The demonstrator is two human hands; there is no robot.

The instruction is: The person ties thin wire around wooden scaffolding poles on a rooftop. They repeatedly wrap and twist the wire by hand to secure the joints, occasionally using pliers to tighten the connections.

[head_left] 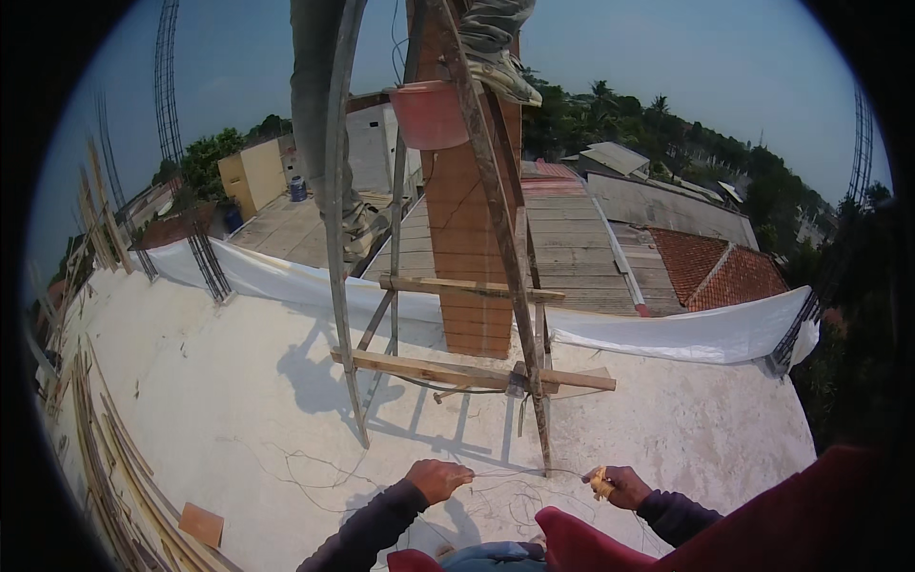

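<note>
My left hand (438, 480) is closed in a pinch on a thin wire (524, 472). This wire stretches across to my right hand (626, 487), which is closed around a small yellow thing (600, 483) whose kind I cannot make out. More loose, tangled wire (315, 477) lies on the pale concrete slab below and to the left. Just beyond my hands stands a tall wooden trestle ladder (527, 334) with wooden crosspieces (438, 370).
A person's legs (319, 105) are up on the ladder, beside a red bucket (431, 116) and a brown boarded column (467, 238). Long wood strips (105, 458) and a brown tile-like piece (201, 524) lie left. White sheeting (686, 334) and rebar (208, 262) line the slab's edge; rooftops lie beyond.
</note>
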